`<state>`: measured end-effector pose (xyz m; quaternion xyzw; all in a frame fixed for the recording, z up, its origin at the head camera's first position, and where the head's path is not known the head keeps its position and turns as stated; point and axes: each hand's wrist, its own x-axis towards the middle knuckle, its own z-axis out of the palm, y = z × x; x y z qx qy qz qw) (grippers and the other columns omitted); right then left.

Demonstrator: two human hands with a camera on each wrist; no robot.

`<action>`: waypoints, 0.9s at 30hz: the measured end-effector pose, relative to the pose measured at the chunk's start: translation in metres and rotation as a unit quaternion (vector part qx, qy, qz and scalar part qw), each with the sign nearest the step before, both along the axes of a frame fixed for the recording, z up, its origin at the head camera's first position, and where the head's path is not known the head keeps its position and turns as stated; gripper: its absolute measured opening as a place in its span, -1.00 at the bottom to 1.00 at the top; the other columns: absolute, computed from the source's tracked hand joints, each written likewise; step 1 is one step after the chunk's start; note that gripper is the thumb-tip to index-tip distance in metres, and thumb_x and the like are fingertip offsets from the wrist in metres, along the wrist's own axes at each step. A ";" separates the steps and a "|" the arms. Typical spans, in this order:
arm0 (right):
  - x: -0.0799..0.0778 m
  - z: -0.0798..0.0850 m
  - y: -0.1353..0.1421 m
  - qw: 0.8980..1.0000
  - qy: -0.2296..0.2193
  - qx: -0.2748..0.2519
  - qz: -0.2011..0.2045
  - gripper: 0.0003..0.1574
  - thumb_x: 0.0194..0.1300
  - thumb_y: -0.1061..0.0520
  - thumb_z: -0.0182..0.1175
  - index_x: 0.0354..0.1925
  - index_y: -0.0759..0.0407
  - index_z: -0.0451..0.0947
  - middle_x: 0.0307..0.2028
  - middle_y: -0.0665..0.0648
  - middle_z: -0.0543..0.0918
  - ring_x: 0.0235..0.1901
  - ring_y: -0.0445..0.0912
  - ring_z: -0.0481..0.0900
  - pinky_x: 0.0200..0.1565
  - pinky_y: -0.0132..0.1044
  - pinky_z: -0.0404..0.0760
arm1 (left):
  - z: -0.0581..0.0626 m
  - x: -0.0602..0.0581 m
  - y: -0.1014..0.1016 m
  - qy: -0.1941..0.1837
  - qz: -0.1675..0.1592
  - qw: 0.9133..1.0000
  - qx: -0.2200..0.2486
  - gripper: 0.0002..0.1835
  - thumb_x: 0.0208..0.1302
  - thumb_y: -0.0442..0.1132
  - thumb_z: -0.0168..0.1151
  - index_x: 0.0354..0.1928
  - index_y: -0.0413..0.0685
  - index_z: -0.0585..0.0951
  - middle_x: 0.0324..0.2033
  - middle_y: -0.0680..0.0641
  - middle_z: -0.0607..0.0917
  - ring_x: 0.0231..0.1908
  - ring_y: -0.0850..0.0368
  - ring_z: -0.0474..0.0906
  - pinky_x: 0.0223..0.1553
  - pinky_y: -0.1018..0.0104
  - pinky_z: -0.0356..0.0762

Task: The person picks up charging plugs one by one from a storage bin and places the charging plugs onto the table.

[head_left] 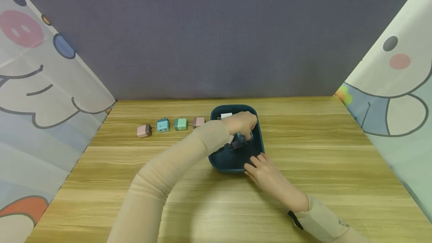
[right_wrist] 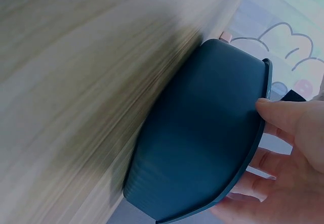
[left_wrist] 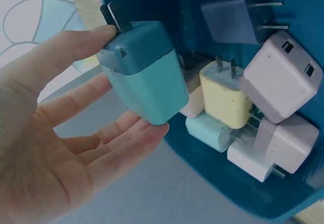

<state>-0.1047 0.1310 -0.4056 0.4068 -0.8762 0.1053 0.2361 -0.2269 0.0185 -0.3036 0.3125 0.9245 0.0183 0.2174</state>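
Observation:
My left hand [head_left: 241,123] is over the dark blue bin [head_left: 233,170] on the table. In the left wrist view it pinches a two-tone teal charger plug [left_wrist: 149,82] between thumb and fingertips, metal prongs pointing up past the thumb. Below it in the bin lie several more plugs: a yellow one [left_wrist: 225,95], a pinkish one with two ports [left_wrist: 283,77], a dark one [left_wrist: 235,16] and a white one [left_wrist: 249,161]. My right hand [head_left: 264,171] grips the bin's near right rim, its thumb on the outer wall and the fingers over the inside.
Left of the bin a row of plugs lies on the wooden table [head_left: 303,134]: a pink one [head_left: 144,131], a blue one [head_left: 163,125], a green one [head_left: 181,124] and another pink one [head_left: 198,122]. A grey panel [head_left: 222,40] stands behind, with cartoon-print sheets on both sides.

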 end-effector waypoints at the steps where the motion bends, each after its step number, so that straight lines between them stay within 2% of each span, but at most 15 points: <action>1: 0.000 0.000 0.000 1.000 -0.001 0.000 -0.001 -0.84 -0.04 0.16 0.30 -0.46 0.12 0.49 -0.50 0.08 0.42 -0.43 -0.03 0.47 -0.16 0.01 0.50 | 0.001 0.000 -0.001 -0.003 0.001 1.000 0.003 -0.82 0.01 -0.25 0.31 -0.40 -0.08 0.48 -0.45 0.05 0.45 -0.48 0.22 0.32 -0.46 0.44 0.33; 3: 0.000 0.001 -0.001 1.000 -0.002 -0.001 -0.003 -0.81 -0.09 0.18 0.33 -0.46 0.12 0.49 -0.50 0.07 0.42 -0.44 -0.04 0.46 -0.17 0.01 0.50 | 0.005 0.001 -0.004 -0.006 -0.003 1.000 0.004 -0.77 0.01 -0.24 0.31 -0.27 -0.09 0.52 -0.33 0.05 0.49 -0.39 0.21 0.39 -0.38 0.44 0.39; 8: 0.000 0.000 -0.001 1.000 0.000 -0.003 -0.003 -0.83 -0.06 0.17 0.32 -0.47 0.11 0.49 -0.52 0.06 0.42 -0.45 -0.05 0.46 -0.17 0.00 0.51 | 0.010 0.002 -0.008 -0.006 -0.008 1.000 -0.011 -0.71 0.04 -0.21 0.29 -0.17 -0.07 0.50 -0.25 0.05 0.50 -0.33 0.22 0.43 -0.34 0.44 0.43; 17: 0.000 0.001 -0.001 1.000 -0.003 -0.003 -0.001 -0.82 -0.08 0.18 0.32 -0.47 0.11 0.49 -0.51 0.06 0.42 -0.44 -0.05 0.46 -0.16 0.01 0.50 | 0.018 0.009 -0.019 -0.004 -0.029 1.000 -0.004 -0.70 0.06 -0.25 0.26 -0.12 -0.07 0.52 -0.11 0.04 0.51 -0.27 0.23 0.42 -0.29 0.43 0.43; 21: 0.001 0.001 -0.001 1.000 -0.008 -0.003 -0.003 -0.83 -0.07 0.18 0.32 -0.45 0.12 0.51 -0.51 0.06 0.43 -0.44 -0.05 0.47 -0.16 0.02 0.50 | 0.021 0.011 -0.025 0.000 -0.042 0.999 0.002 -0.69 0.07 -0.24 0.25 -0.10 -0.07 0.53 -0.13 0.03 0.52 -0.25 0.21 0.42 -0.28 0.42 0.44; 27: 0.001 0.001 -0.001 1.000 -0.011 0.003 -0.007 -0.83 -0.06 0.17 0.32 -0.46 0.11 0.50 -0.51 0.06 0.43 -0.44 -0.04 0.47 -0.15 0.02 0.50 | 0.026 0.011 -0.033 0.019 -0.047 0.998 -0.022 -0.66 0.05 -0.19 0.26 -0.08 -0.03 0.52 -0.12 0.01 0.48 -0.16 0.17 0.37 -0.21 0.39 0.43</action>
